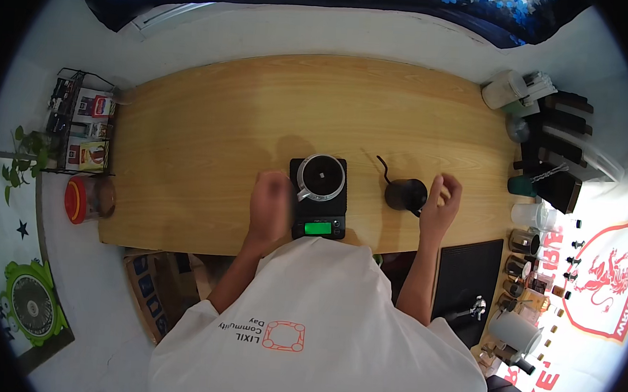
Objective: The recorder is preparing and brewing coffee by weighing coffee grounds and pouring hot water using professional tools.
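Observation:
A black digital scale (319, 210) with a lit green display lies near the table's front edge. On it stands a round cup or server (321, 176) with a pale rim and a handle pointing to the lower left; its contents look dark. My left hand (270, 207), blurred, is beside the scale's left edge; whether its fingers hold anything is unclear. To the right of the scale sits a small black gooseneck kettle (404, 194), spout towards the upper left. Just right of the kettle's handle is my right hand (440, 206), fingers loosely curved and apart, with nothing visible in them.
The wooden table (216, 125) reaches back to the wall. At left are a black wire rack (89, 123) with packets and a red-lidded jar (90, 200). A black mat (468, 281) bears a portafilter (471, 309). Several jars, cups and a knife block (560, 135) line the right side.

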